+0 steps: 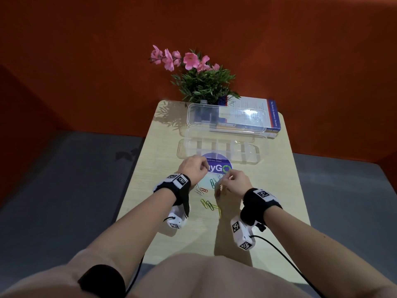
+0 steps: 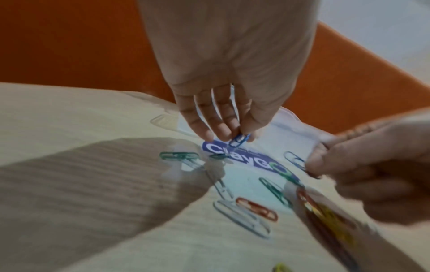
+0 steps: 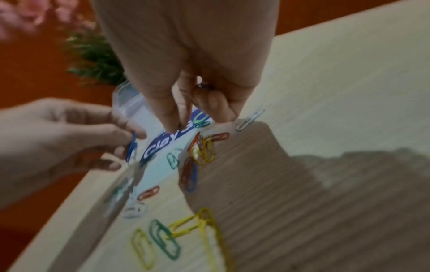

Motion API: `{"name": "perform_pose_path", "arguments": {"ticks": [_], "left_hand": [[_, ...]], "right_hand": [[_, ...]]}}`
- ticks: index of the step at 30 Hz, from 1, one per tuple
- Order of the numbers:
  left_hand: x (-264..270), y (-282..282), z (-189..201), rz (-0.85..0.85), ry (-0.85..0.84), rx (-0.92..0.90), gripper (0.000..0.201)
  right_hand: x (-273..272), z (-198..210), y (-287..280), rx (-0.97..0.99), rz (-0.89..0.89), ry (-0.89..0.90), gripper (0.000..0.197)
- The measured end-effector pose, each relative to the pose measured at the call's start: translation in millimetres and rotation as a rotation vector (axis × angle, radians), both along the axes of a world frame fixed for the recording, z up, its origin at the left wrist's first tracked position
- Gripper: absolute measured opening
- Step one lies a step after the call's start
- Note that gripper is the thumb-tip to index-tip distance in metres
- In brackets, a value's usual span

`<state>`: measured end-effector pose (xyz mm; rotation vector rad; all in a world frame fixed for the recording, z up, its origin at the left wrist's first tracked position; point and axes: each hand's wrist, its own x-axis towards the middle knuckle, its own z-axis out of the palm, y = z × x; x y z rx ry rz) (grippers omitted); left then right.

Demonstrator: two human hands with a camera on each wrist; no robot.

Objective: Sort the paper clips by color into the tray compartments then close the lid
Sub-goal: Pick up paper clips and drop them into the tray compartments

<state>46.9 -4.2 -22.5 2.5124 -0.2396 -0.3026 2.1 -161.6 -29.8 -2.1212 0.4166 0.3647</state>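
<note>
Sorting step, blues. Left hand (image 2: 223, 103) pinches 1 blue wire paper clip (image 2: 239, 140); right hand (image 3: 193, 88) pinches something unclear. Next, likely: carry to clear compartmented plastic tray (image 1: 253, 155).

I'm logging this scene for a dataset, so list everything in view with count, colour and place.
table: one, pale wood, under everything
tray: one, clear, compartments empty, lid open at its far side
paper clips: many, loose; green, yellow, red, blue and white, near the tray
round sticker: one, blue, on the table
book: one, white and blue, behind the tray
plant: one, pink flowers, far edge
left hand: pinches a blue clip
right hand: fingertips down among clips; grip unclear
</note>
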Motion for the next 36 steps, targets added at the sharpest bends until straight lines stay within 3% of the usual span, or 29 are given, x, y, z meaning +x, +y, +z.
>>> {"name": "perform_pose_path", "arguments": {"ticks": [4, 6, 10, 18, 22, 26, 28, 31, 36], "left_hand": [[1.8, 5.4, 1.3, 0.121, 0.115, -0.169, 0.013], [2.3, 9.3, 2.0, 0.161, 0.19, -0.281, 0.012], [-3.7, 15.1, 4.3, 0.31, 0.371, -0.555, 0.022], [-29.7, -0.2, 7.0, 0.28, 0.601, -0.622, 0.023], [-33.6, -16.1, 1.8, 0.218, 0.589, -0.461, 0.029], [-38.2, -30.1, 1.3, -0.104, 0.319, 0.139, 0.032], [-39.8, -36.3, -0.5, -0.202, 0.255, 0.311, 0.037], [-39.7, -39.7, -3.7, -0.205, 0.239, 0.352, 0.036], [-33.3, -28.1, -5.1, -0.132, 0.279, 0.246, 0.02]], "right_hand": [[-3.2, -1.2, -4.0, 0.378, -0.228, 0.105, 0.026], [-6.2, -2.7, -8.8, 0.499, -0.258, 0.127, 0.029], [-15.4, -10.6, -19.0, 0.477, -0.182, 0.157, 0.02], [-18.5, -11.3, -29.5, 0.528, -0.218, 0.196, 0.014], [-19.8, -6.7, -30.8, 0.598, -0.285, 0.168, 0.034], [-21.5, -3.5, -34.5, 0.641, -0.311, 0.176, 0.027], [-22.2, -3.6, -36.2, 0.647, -0.355, 0.171, 0.021], [-23.2, -5.0, -37.7, 0.648, -0.392, 0.163, 0.016], [-24.1, -4.8, -36.6, 0.633, -0.406, 0.158, 0.014]]}}
